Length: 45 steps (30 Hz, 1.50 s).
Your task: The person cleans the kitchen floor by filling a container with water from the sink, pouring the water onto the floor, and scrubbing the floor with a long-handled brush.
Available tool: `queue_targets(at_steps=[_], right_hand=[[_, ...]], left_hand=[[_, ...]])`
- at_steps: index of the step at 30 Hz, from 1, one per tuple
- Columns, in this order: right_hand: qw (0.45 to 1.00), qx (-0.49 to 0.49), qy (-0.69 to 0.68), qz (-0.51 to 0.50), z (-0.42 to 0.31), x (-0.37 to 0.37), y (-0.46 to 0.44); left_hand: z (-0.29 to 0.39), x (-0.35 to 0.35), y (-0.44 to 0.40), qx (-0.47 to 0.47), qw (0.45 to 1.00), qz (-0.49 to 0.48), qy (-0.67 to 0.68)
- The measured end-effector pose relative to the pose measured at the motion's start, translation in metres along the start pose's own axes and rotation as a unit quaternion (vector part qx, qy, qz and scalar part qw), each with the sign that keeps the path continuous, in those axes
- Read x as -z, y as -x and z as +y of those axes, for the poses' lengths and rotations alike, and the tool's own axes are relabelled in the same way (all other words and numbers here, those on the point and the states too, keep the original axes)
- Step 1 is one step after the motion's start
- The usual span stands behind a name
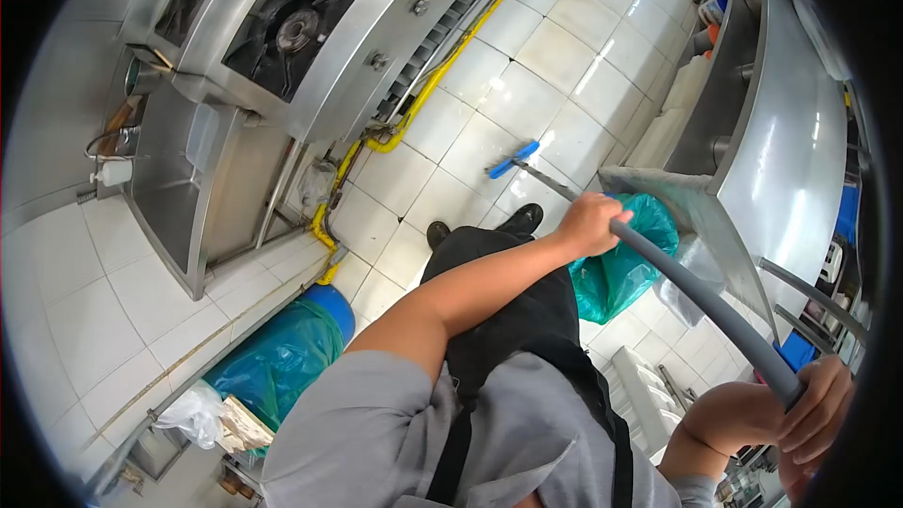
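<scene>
A long grey pole (696, 287) runs from the lower right toward the floor and ends in a blue brush head (514, 160) on the white tiles. Partway along the pole, my left hand (594, 224) is closed around it. My right hand (816, 414) grips the pole near its upper end, at the right edge of view. The brush head lies on the tiles beyond my black shoes (520, 219). Beside the pole, below my left hand, is a green plastic bag (616, 273).
A steel stove (329, 66) with a yellow pipe (442, 66) stands at upper left. At right is a steel counter (790, 122) with shelves. A blue bin (329, 310) with a green liner is at lower left, and white crates (644, 390) lie behind the pole.
</scene>
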State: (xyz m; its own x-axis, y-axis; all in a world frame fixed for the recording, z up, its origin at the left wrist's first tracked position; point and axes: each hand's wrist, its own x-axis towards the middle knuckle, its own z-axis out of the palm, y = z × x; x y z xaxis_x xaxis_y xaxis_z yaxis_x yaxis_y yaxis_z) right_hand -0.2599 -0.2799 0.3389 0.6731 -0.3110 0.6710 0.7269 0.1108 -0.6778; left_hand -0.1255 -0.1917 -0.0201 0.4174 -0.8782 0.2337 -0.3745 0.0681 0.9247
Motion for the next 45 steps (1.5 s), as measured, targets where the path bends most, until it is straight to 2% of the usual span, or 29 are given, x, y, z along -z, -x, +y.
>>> queue_targets(at_steps=[2,3,4,6,8,10,14,17,20,23,25,27,29,32,34,36,38,40,41,43,44,45], right_hand=[[0.982,-0.064,0.166,-0.070,-0.034,0.017,-0.009],[0.965,-0.109,0.232,0.050,-0.067,0.009,0.010],[0.982,-0.091,0.165,0.027,-0.066,0.026,0.009],[0.997,-0.065,0.022,-0.026,-0.058,0.058,0.004],[0.995,-0.059,0.074,-0.005,-0.048,0.054,0.004],[0.991,-0.051,0.121,0.015,-0.043,0.048,-0.002],[0.982,-0.052,0.175,0.045,-0.027,0.037,-0.013],[0.972,-0.068,0.214,0.068,0.003,0.033,-0.022],[0.944,-0.115,0.288,0.112,0.058,0.034,-0.029],[0.925,-0.146,0.318,0.150,0.100,0.037,-0.036],[0.934,-0.130,0.292,0.158,0.109,0.037,-0.038],[0.931,-0.143,0.267,0.206,0.125,0.026,-0.039],[0.933,-0.131,0.264,0.205,0.123,0.024,-0.041],[0.951,-0.116,0.210,0.194,0.095,0.021,-0.044],[0.954,-0.057,0.230,0.185,0.070,0.016,-0.050],[0.964,-0.040,0.213,0.153,0.041,0.025,-0.039],[0.973,-0.022,0.194,0.120,0.036,0.019,-0.035],[0.937,-0.010,0.261,0.234,0.046,0.002,-0.038],[0.936,-0.011,0.262,0.236,0.049,-0.004,-0.037],[0.878,0.000,0.339,0.339,0.052,-0.013,-0.029],[0.876,-0.001,0.339,0.342,0.049,-0.014,-0.018],[0.864,0.003,0.322,0.387,0.050,-0.013,-0.009]], left_hand=[[0.010,-0.021,-0.023,-0.001,0.999,-0.036,0.033],[0.014,-0.030,-0.031,0.004,0.995,-0.070,0.065],[0.015,-0.039,-0.037,0.006,0.995,-0.070,0.066],[0.014,-0.056,-0.052,-0.051,0.986,-0.113,0.115],[0.012,-0.068,-0.064,-0.033,0.980,-0.153,0.123],[0.011,-0.075,-0.074,-0.022,0.964,-0.247,0.098],[0.006,-0.080,-0.081,-0.030,0.954,-0.278,0.104],[-0.017,-0.075,-0.090,-0.035,0.961,-0.235,0.144],[-0.074,-0.064,-0.089,0.007,0.976,-0.170,0.133],[-0.107,-0.007,-0.093,0.023,0.988,-0.151,0.038],[-0.124,0.027,-0.089,0.012,0.989,-0.147,0.020],[-0.135,0.054,-0.083,0.027,0.991,-0.134,0.000],[-0.139,0.070,-0.083,0.033,0.993,-0.117,-0.010],[-0.115,0.092,-0.105,-0.006,0.989,-0.144,0.019],[-0.090,0.100,-0.127,-0.027,0.985,-0.168,-0.014],[-0.081,0.101,-0.143,-0.045,0.989,-0.141,-0.003],[-0.080,0.099,-0.159,-0.078,0.995,-0.065,-0.008],[-0.080,0.097,-0.174,-0.093,0.995,-0.044,-0.006],[-0.079,0.095,-0.180,-0.093,0.995,-0.036,-0.016],[-0.082,0.084,-0.181,-0.087,0.995,-0.031,-0.026],[-0.083,0.079,-0.180,-0.086,0.995,-0.035,-0.026],[-0.085,0.072,-0.179,-0.088,0.995,-0.034,-0.039]])
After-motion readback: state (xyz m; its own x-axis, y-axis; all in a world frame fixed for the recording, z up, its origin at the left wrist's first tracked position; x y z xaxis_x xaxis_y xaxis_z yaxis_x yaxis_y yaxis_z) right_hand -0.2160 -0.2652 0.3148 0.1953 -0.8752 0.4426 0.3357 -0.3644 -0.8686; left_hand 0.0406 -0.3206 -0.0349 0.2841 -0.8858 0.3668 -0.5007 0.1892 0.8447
